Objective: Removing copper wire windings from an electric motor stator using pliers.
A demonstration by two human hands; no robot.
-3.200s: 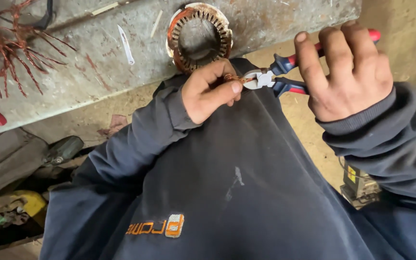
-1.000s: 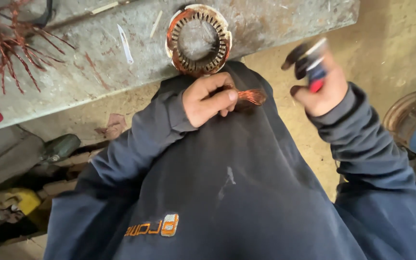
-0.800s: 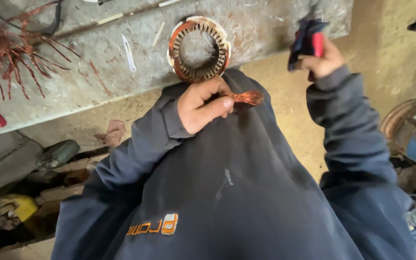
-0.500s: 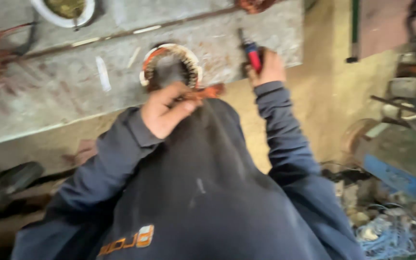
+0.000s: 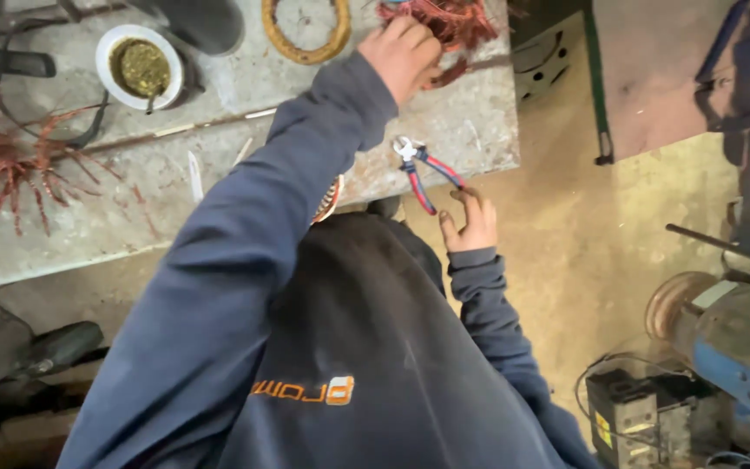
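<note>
My left hand reaches across the grey bench to its far edge. Its fingers are curled on a scrap of copper wire at a heap of reddish copper wire. Red-and-blue-handled cutting pliers lie on the bench's near right corner. My right hand is just below them, fingers loose, fingertips at the end of one handle. A round motor stator is mostly hidden under my left sleeve.
A white bowl of greenish stuff, a yellowish ring and a dark cylinder sit at the bench's far side. Stripped copper bundles lie left. A blue machine and a black box stand on the floor right.
My left hand carried the cut copper scrap from the stator up to the wire heap. My right hand set the pliers down on the bench and let go. The view swung right.
</note>
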